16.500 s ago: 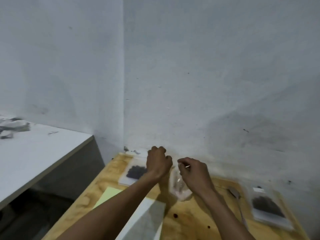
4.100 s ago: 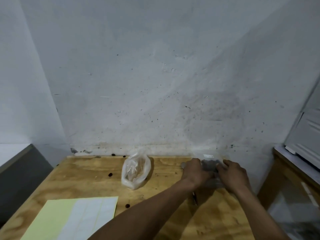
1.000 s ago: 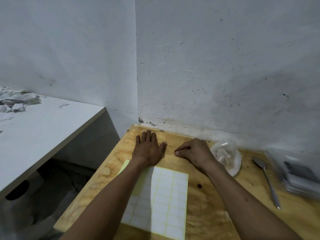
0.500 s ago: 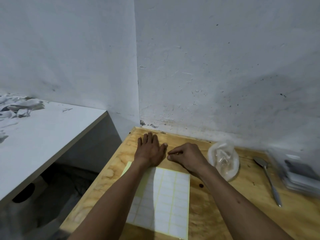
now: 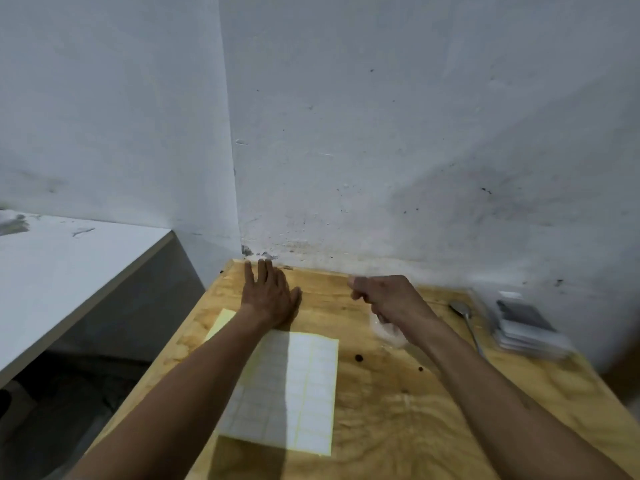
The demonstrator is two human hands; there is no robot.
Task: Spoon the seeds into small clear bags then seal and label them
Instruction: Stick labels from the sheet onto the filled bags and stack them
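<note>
Clear bag (image 5: 387, 331) lay on the wooden table (image 5: 433, 403), mostly hidden behind the right wrist; only a crumpled whitish-clear corner showed, contents not readable. Stack of small filled bags (image 5: 524, 327) sat at the table's right rear, near the wall, blurred; dark seeds showed through the top one, with a white label strip at its far end. Spoon (image 5: 465, 322) lay just left of the stack, bowl toward the wall, handle toward the viewer, metal, apart from both hands. Label sheet (image 5: 294, 386) lay flat at the table's near left: white rectangular stickers in a grid on yellow backing, the backing bare at the far left corner. Left hand (image 5: 268, 296) pressed flat on the table beyond the sheet's far edge, fingers straight and spread, heel touching or just at the sheet. Right hand (image 5: 384, 294) was raised above the table, fingers curled, thumb and forefinger tips together; whether a label was pinched between them could not be told. A few dark seeds (image 5: 358, 358) lay loose on the wood right of the sheet. White counter (image 5: 69, 271) stood to the left, lower gap between.
</note>
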